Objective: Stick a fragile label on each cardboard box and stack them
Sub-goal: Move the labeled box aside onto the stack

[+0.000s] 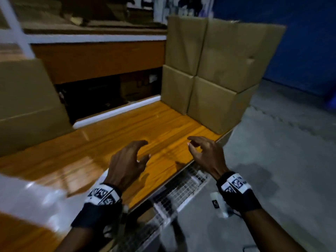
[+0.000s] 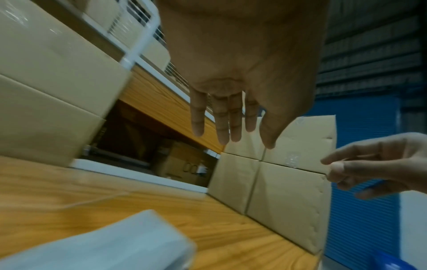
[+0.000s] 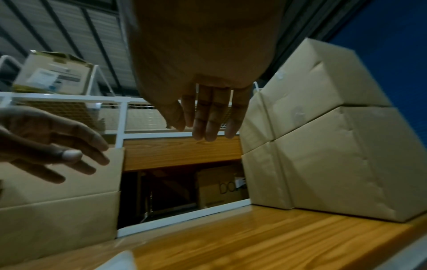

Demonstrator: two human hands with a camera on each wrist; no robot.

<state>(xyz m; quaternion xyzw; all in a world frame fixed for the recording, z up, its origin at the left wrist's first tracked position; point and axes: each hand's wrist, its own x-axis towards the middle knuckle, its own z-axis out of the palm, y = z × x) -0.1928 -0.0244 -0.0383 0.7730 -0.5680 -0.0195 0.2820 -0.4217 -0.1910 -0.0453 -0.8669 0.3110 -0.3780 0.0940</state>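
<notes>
While both hands (image 1: 127, 160) (image 1: 205, 151) hover empty and loose-fingered over the surface (image 1: 109, 142), stacked cardboard boxes (image 1: 214, 70) sit ahead-right, nearer the right hand.

Dim indoor light with a cool blue cast in all three views. The glossy wooden table (image 1: 112, 142) shows pale streaks of glare from overhead. Soft shadows lie on the table beneath the hands. Motion blur smears a white object (image 1: 32, 202) at the table's near left corner. Straight lines bend towards the frame edges.
</notes>
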